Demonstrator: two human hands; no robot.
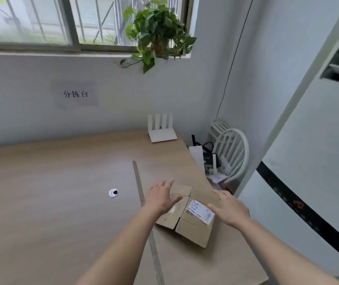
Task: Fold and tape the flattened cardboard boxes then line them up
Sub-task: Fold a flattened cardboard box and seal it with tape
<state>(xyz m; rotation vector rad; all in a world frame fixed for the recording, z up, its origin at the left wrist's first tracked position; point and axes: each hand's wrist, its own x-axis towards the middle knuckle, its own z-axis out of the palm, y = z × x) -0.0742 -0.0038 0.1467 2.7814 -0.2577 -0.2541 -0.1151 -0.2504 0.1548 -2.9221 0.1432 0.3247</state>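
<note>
Since the 1 box (pixel 187 218) lies flat and untaped on my worktop (pixel 61 182), I'd say barely started; left hand (pixel 161 197) and right hand (pixel 231 208) spread, gripping nothing.

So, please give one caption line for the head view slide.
Both open hands, left and right, reach over a flattened box on the table.

Both bare forearms extend forward. Left hand (pixel 161 197) is palm down, fingers straight and spread. Right hand (pixel 229 208) likewise, fingers relaxed, gripping nothing.
</note>
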